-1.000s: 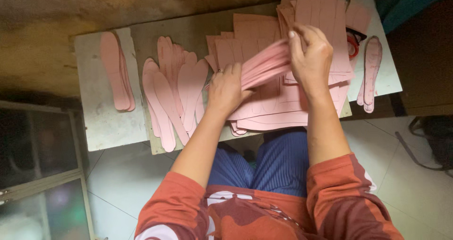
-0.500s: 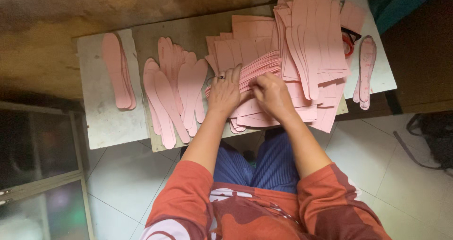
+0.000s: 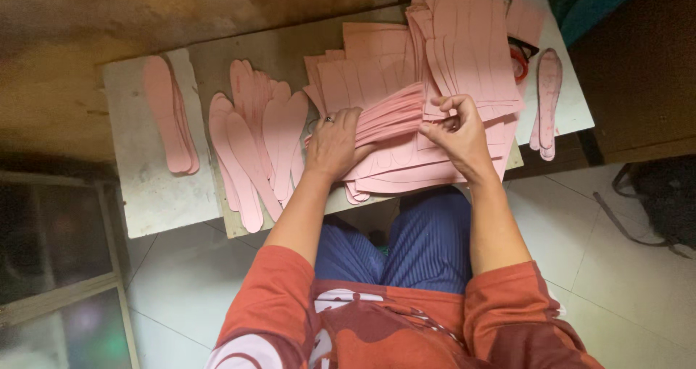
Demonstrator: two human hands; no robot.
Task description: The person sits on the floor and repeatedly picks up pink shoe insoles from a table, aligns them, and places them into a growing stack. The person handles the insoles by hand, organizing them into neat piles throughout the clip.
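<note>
A thick stack of pink cut sheets (image 3: 406,162) with insole outlines lies on the low wooden board (image 3: 290,46) in front of me. My left hand (image 3: 335,143) presses flat on the stack's near left part, beside a fanned bundle of sheet edges (image 3: 391,114). My right hand (image 3: 457,133) pinches the edges of that bundle between thumb and fingers. More pink sheets (image 3: 471,46) fan out at the back right.
Several loose pink insoles (image 3: 257,137) lie left of the stack, and a small insole pile (image 3: 170,115) rests on a white slab (image 3: 145,195). Another pair of insoles (image 3: 547,93) and a red object (image 3: 519,63) lie at the right. A dark bag (image 3: 660,195) sits on the tiled floor.
My right hand came down from the upper sheets to the middle of the stack, then shifted right and took hold of the fanned edges. My left hand stayed pressed on the stack.
</note>
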